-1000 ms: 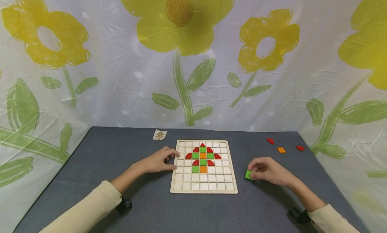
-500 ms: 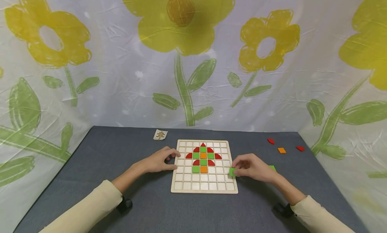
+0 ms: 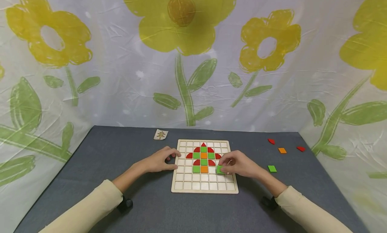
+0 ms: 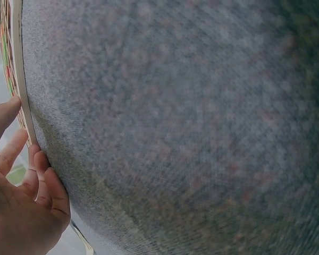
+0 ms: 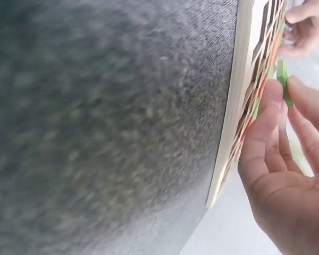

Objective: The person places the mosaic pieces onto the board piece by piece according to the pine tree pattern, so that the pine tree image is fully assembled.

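Note:
A wooden grid board (image 3: 204,189) lies on the table, with red, green and orange tiles set into its cells in a symmetrical pattern. My right hand (image 3: 241,164) is over the board's right half and pinches a green square tile (image 5: 283,82) between thumb and fingertip. This tile is just right of the orange tile (image 3: 204,169) in the pattern's lowest row. At the board's left edge, my left hand (image 3: 160,160) rests with its thumb and fingertips against the rim. In the left wrist view the fingers (image 4: 53,191) are loosely bent beside that rim.
Right of the board lie another green square tile (image 3: 272,168), an orange square tile (image 3: 282,150) and two red tiles, one red tile (image 3: 271,141) near the back and another red tile (image 3: 300,148) farther right. A small patterned card (image 3: 161,134) sits behind the board's left corner.
My right hand has lifted a green tile from the right side of the table and carried it left over the board, uncovering a second green tile. The left hand stays at the rim.

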### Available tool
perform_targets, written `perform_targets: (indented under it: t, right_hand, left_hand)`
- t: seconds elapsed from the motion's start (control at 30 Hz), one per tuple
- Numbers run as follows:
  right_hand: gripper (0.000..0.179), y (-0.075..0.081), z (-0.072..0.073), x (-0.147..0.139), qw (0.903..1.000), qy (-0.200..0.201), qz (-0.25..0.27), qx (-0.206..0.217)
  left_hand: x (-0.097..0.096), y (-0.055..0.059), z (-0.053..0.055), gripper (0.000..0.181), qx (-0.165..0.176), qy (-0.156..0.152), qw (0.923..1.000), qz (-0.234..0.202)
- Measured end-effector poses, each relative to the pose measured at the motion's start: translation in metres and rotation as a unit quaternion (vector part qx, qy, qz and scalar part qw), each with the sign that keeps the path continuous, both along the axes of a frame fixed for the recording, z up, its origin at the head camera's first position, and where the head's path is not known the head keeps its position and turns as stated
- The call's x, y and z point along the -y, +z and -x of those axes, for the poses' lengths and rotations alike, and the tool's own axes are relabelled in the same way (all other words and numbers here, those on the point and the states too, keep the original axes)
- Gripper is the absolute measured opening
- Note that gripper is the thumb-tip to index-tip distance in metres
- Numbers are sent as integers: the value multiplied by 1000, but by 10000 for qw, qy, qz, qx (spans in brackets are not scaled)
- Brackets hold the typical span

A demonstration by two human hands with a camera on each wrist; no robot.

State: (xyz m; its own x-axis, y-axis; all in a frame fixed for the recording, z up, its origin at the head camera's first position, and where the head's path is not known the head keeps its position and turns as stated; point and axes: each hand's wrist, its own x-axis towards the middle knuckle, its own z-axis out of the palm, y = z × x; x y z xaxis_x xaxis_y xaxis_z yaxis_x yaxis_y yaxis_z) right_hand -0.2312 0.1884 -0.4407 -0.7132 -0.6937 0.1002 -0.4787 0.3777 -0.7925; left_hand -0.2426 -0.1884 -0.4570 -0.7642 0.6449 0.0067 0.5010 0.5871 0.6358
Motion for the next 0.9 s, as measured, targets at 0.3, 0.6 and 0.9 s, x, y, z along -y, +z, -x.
perform_targets:
  t: [0.3, 0.6, 0.9]
  right_hand:
    - [9, 0, 6, 15, 9998, 182, 113, -2]
    - [9, -1, 10, 22, 9998, -16, -142, -122]
    - [8, -1, 6, 28, 9994, 40, -192, -302]
  left_hand:
    - [0, 0, 0, 44, 34, 1, 10000, -29]
    - [0, 2, -1, 44, 72, 51, 10000, -4]
    - [-1, 4, -2, 45, 75, 39, 10000, 21]
